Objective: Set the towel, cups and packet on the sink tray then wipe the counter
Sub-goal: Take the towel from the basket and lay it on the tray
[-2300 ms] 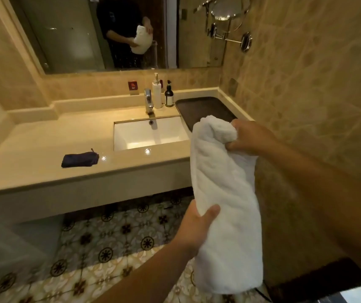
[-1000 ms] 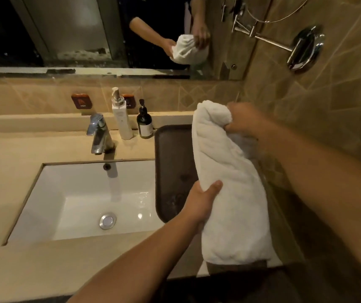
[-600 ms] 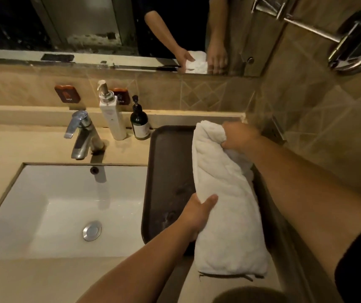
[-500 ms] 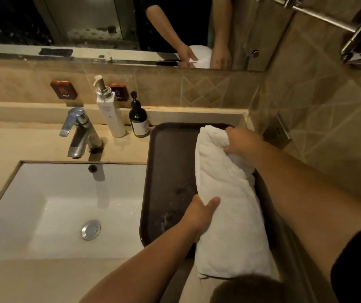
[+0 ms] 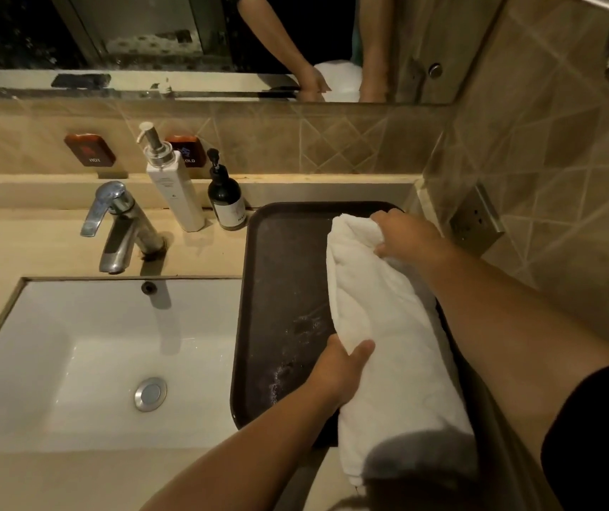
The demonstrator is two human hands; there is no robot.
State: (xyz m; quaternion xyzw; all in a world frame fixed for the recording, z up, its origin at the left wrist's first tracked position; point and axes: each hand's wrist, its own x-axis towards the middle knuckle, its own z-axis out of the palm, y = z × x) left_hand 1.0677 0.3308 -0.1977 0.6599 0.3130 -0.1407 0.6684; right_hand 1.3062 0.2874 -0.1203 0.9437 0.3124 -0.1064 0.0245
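A rolled white towel lies lengthwise along the right half of the dark tray, which sits on the beige counter just right of the white sink basin. The towel's near end reaches past the tray's front edge. Both hands grasp it: the right hand is closed over the far end, near the tray's back rim, and the left hand clasps the roll's left side about midway, thumb laid across the top. Whether the towel's full weight rests on the tray cannot be told. Water droplets glint on the bare tray surface left of the towel. Behind the tray's back left corner stand a dark pump bottle and, just left of it, a taller white pump bottle. A chrome faucet stands behind the basin. A wall socket sits on the tiled wall right of the tray.
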